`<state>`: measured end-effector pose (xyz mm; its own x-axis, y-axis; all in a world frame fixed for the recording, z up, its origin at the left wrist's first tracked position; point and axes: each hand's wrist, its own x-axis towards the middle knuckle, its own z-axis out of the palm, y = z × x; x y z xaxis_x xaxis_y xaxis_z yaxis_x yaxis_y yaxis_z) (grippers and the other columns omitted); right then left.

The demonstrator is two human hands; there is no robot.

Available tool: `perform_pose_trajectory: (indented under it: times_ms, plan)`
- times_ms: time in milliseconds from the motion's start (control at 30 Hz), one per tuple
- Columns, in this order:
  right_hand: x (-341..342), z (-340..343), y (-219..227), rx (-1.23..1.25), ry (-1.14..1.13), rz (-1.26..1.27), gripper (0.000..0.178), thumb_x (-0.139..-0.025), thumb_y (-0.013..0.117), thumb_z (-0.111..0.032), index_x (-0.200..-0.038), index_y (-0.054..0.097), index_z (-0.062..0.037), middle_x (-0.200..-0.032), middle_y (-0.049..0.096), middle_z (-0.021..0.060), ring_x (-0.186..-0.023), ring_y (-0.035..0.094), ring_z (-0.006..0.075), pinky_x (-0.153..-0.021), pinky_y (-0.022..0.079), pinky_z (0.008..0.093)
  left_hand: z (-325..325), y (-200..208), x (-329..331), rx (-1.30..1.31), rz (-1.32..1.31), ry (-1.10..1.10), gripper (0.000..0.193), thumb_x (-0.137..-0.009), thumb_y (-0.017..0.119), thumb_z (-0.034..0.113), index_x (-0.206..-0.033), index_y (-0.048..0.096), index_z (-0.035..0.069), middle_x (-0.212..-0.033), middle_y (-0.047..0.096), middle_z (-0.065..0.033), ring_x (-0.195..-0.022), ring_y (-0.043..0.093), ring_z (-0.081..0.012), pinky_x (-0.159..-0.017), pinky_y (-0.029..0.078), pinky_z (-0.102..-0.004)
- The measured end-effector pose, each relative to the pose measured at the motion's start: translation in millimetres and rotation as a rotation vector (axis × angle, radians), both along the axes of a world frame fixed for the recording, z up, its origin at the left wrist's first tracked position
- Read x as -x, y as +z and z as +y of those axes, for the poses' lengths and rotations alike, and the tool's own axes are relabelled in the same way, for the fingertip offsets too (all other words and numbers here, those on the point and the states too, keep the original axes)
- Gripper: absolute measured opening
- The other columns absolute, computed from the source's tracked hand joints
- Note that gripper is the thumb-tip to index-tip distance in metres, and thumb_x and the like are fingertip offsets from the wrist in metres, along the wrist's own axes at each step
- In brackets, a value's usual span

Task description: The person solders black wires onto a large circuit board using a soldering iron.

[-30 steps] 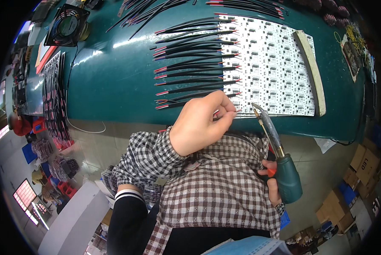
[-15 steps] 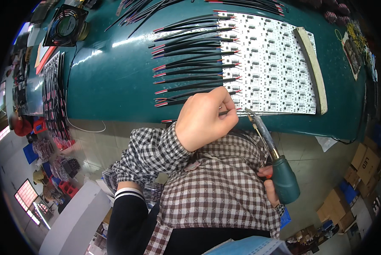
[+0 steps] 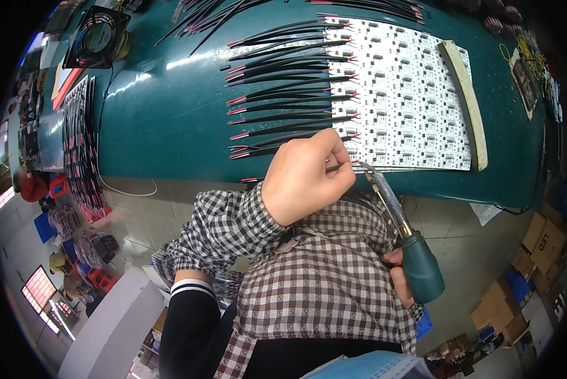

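Observation:
My left hand (image 3: 309,174) pinches a black cable (image 3: 332,168) between thumb and fingertips, at the near left corner of a white circuit board panel (image 3: 407,95). The cable's thin wire ends stick out past my fingertips over the panel. My right hand (image 3: 400,278), partly hidden, is wrapped round the green handle of a soldering iron (image 3: 424,268). The iron's tip is at the wire ends, just right of my left fingertips; whether it touches them I cannot tell. Several black cables (image 3: 283,98) with stripped red and white ends lie in a row along the panel's left edge.
A curved pale bar (image 3: 467,104) lies across the panel's right side. More loose cables (image 3: 211,22) are at the back of the green table (image 3: 163,120). A small fan (image 3: 97,38) and a stack of wired boards (image 3: 81,142) stand left. Cardboard boxes (image 3: 539,243) sit at right.
The soldering iron's tip has shifted slightly left, closer to the wire ends. My left hand and the cable have stayed in nearly the same place.

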<state>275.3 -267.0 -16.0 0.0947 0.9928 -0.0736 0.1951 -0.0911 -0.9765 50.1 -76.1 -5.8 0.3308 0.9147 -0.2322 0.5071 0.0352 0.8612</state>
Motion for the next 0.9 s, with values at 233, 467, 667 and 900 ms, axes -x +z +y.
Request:
perform_pose_trajectory:
  times_ms: [233,467,667,900]
  plan:
    - [-2,5,4,0.015,0.039,-0.045,0.031,-0.072,0.076,-0.004,-0.099,0.066,0.0046,-0.085,0.068,0.0122,-0.073,0.066,0.0236,-0.068,0.054,0.0319,-1,-3,0,-0.023,-0.016,0.008,0.013,-0.077,0.070,0.007,-0.082,0.061,-0.001,-0.062,0.060,-0.0054,-0.055,0.054,-0.0079,-0.054,0.044,-0.0241]
    - [-7,-11,-5,0.055,0.023,-0.061,0.029,-0.074,0.077,-0.005,-0.099,0.065,0.0043,-0.085,0.069,0.0124,-0.077,0.067,0.0229,-0.069,0.055,0.0321,0,-2,-1,-0.024,-0.009,0.008,0.012,-0.076,0.070,0.006,-0.081,0.061,-0.001,-0.061,0.060,-0.0054,-0.055,0.053,-0.0076,-0.054,0.044,-0.0241]
    - [9,11,18,0.144,-0.094,0.143,0.041,-0.081,0.078,-0.020,-0.108,0.063,0.0073,-0.099,0.067,0.0182,-0.084,0.070,0.0250,-0.070,0.060,0.0333,0,-3,0,-0.024,-0.013,0.013,0.012,-0.076,0.069,0.006,-0.081,0.060,-0.001,-0.061,0.059,-0.0054,-0.054,0.052,-0.0075,-0.053,0.044,-0.0243]
    - [8,15,21,0.114,-0.046,-0.037,0.047,-0.085,0.074,-0.034,-0.109,0.064,0.0045,-0.097,0.069,0.0165,-0.084,0.069,0.0245,-0.070,0.058,0.0340,0,-1,-1,-0.029,-0.033,0.013,0.012,-0.076,0.069,0.005,-0.080,0.059,-0.001,-0.058,0.057,-0.0047,-0.052,0.050,-0.0069,-0.052,0.042,-0.0239]
